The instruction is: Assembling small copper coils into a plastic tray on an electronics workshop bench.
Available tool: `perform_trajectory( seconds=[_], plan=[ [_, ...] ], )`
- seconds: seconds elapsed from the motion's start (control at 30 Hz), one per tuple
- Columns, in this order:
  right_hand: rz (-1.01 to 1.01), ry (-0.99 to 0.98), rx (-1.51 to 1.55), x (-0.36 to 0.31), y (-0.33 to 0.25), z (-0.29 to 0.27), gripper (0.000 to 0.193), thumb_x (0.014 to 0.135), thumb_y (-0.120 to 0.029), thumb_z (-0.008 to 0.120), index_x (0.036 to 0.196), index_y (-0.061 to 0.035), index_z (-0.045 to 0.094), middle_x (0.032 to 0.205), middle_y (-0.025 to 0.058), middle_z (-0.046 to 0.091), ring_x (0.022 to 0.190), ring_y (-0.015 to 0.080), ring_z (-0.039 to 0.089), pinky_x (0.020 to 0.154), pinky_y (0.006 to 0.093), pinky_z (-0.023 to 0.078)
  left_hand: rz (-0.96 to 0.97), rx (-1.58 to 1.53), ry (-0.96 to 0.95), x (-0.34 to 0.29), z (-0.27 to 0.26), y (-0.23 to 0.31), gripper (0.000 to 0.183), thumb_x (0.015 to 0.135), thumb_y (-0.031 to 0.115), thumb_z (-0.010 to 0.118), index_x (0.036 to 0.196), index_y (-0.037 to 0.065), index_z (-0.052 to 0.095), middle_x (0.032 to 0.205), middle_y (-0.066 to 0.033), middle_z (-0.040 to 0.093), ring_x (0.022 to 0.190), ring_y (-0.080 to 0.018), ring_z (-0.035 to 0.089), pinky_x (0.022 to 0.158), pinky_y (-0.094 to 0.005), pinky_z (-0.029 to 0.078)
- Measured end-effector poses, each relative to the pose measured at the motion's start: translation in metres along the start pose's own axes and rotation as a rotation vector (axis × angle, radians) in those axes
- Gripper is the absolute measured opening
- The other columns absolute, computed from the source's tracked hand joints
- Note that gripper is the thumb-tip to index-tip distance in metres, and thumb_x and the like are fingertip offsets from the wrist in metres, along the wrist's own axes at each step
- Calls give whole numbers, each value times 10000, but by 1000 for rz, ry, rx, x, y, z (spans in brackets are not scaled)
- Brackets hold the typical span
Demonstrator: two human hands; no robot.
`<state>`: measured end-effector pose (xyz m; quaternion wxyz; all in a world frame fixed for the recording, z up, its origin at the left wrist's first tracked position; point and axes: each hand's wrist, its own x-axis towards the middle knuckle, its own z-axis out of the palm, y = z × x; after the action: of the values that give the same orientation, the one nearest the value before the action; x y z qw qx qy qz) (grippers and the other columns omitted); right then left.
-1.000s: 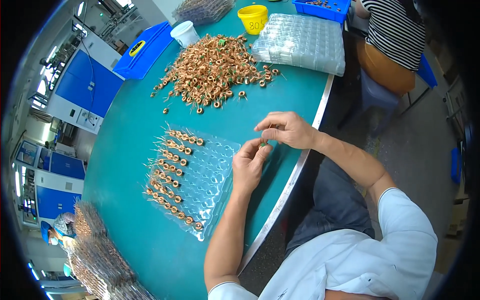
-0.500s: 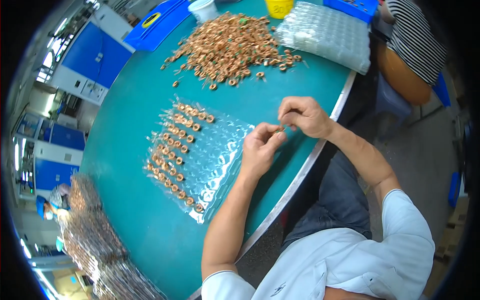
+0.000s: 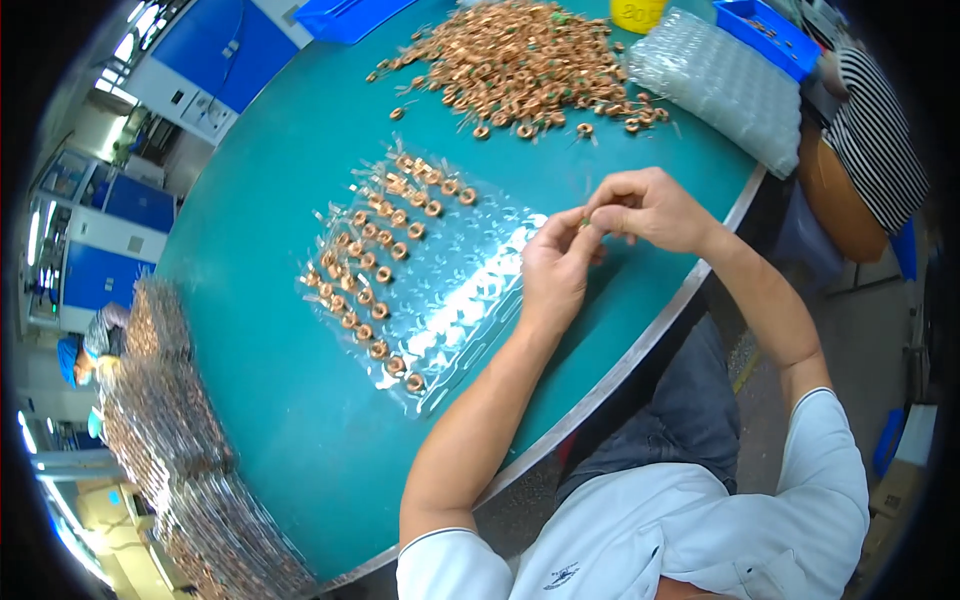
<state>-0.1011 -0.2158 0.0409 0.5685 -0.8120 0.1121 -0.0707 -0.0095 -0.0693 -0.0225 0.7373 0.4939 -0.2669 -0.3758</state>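
My left hand [image 3: 556,262] and my right hand [image 3: 648,208] meet fingertip to fingertip above the teal table [image 3: 250,400], pinching one small copper coil [image 3: 583,222] between them; the coil is mostly hidden by the fingers. Just left of my hands lies a clear plastic blister tray [image 3: 455,290]. Its left rows hold several copper coils [image 3: 385,250], and its right pockets are bare. A large heap of loose copper coils [image 3: 520,65] lies farther back on the table.
A stack of clear blister trays [image 3: 720,85] sits at the back right beside a blue bin [image 3: 770,35] and a yellow cup [image 3: 640,12]. Filled trays are piled at the lower left [image 3: 170,450]. A person in a striped shirt [image 3: 880,140] sits at the right.
The view has shifted so the tray and my hands sit higher and closer. My hands stay together at the tray's right edge, still working the same coil.
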Motion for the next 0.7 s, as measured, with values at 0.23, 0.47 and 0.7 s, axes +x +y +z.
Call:
perform_trajectory(
  seconds=[0.23,0.47,0.7],
  plan=[
    [-174,7,-149,86,-34,23,165,892,-188,627,854,-38,686,751,15,674,585,63,550,484,219,426,54,294,-13,-4,-6,1,341,937,148,611,1223,-34,575,955,-100,702,746,-126,632,653,-263,516],
    [-258,-165,-453,166,-6,91,171,850,-203,674,850,-35,708,761,74,704,676,148,660,628,317,508,123,324,-60,-4,3,1,218,921,108,601,1082,-32,646,864,-88,701,744,-135,643,689,-282,525],
    [-407,93,-556,157,2,80,172,826,-179,669,907,-28,686,840,145,676,765,266,661,703,375,510,112,367,32,-5,-18,-7,194,884,102,590,1007,-23,671,865,-168,700,781,-236,684,736,-329,527]
  ],
)
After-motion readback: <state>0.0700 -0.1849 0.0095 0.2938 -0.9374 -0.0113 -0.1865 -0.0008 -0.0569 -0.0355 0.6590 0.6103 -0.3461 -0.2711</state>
